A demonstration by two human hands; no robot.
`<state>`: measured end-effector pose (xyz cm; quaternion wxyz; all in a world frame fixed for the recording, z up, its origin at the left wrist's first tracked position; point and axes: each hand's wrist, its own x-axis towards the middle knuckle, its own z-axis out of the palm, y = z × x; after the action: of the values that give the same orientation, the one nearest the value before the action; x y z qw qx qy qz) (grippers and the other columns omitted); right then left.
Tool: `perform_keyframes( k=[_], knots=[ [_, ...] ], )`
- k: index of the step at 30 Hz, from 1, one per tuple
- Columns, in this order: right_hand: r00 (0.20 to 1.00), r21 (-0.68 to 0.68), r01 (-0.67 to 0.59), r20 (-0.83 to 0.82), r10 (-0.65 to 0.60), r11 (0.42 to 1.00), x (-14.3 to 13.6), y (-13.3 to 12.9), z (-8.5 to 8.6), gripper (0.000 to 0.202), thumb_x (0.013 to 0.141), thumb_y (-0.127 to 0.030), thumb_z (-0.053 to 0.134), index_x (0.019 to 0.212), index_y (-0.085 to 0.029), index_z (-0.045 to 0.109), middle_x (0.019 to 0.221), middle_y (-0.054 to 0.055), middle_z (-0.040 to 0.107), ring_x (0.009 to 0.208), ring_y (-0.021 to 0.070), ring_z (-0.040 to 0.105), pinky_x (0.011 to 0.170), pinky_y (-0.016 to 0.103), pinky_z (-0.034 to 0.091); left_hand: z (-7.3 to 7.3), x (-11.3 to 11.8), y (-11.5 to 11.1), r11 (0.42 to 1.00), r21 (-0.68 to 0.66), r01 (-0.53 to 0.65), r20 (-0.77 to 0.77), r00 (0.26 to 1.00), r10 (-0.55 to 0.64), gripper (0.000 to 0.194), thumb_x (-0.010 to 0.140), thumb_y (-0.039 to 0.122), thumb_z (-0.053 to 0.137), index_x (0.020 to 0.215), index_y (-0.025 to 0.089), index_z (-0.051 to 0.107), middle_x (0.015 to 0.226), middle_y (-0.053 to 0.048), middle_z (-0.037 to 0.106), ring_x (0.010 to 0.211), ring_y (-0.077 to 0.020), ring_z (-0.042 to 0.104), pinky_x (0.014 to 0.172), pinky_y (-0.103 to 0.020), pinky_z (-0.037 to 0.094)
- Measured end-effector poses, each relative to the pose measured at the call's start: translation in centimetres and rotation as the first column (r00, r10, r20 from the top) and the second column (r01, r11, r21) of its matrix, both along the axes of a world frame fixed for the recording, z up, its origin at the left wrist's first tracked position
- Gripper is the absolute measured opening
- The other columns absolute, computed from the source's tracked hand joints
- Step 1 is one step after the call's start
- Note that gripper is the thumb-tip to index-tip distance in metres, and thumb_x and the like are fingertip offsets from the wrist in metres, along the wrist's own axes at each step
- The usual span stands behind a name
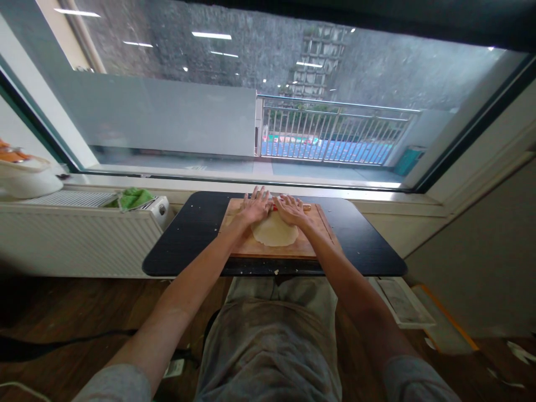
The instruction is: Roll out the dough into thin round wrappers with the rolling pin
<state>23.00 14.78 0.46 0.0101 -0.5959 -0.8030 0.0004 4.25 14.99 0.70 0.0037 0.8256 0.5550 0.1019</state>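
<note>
A flat, roughly round sheet of pale dough (pixel 274 232) lies on a wooden cutting board (pixel 272 253). Across its far edge runs a rolling pin (pixel 307 207) with a light wooden handle and a bit of red showing between my hands. My left hand (pixel 256 206) rests palm down on the left part of the pin, fingers stretched forward and spread. Beside it, my right hand (pixel 290 209) lies flat over the pin's right part, its fingers extended and angled inward. Both palms hide most of the pin, including its left end.
The board sits on a black table (pixel 364 240) with scattered crumbs, up against a large window (pixel 176 117). To the left, a white radiator (pixel 84 240) carries a green cloth or bag (pixel 134 198) and a white container (pixel 29 176). A framed panel (pixel 404 301) stands low at right.
</note>
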Motion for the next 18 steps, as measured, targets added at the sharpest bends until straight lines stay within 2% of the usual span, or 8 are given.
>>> perform_keyframes(
  k=[8,13,18],
  knots=[
    [0.999,0.039,-0.014,-0.045,0.015,0.999,0.0,1.2,-0.2,0.062,0.116,-0.048,0.015,0.173,-0.03,0.034,0.179,0.014,0.035,0.166,0.0338,0.029,0.132,0.065,0.023,0.8,0.2,0.7,0.999,-0.032,-0.034,0.027,0.999,0.034,0.071,0.112,0.05,0.021,0.177,0.022,0.025,0.187,-0.006,0.006,0.173,-0.0294,0.001,0.137,-0.065,0.012],
    [0.998,0.055,-0.043,-0.038,0.045,0.998,0.2,1.5,0.1,0.059,0.116,-0.046,0.022,0.172,-0.029,0.035,0.174,0.017,0.043,0.159,0.0358,0.04,0.127,0.063,0.032,0.7,0.5,0.8,0.999,-0.018,-0.046,0.04,0.998,0.047,0.072,0.112,0.05,0.019,0.178,0.021,0.022,0.187,-0.007,0.006,0.173,-0.0297,0.0,0.136,-0.066,0.011],
    [0.996,0.054,-0.065,-0.05,0.068,0.996,0.2,2.2,0.1,0.058,0.115,-0.044,0.028,0.17,-0.028,0.037,0.169,0.018,0.05,0.155,0.037,0.044,0.125,0.063,0.035,0.5,0.6,1.4,0.998,-0.027,-0.062,0.051,0.997,0.064,0.07,0.112,0.047,0.02,0.178,0.023,0.021,0.187,-0.005,0.005,0.173,-0.0289,-0.003,0.136,-0.066,0.01]
  ],
)
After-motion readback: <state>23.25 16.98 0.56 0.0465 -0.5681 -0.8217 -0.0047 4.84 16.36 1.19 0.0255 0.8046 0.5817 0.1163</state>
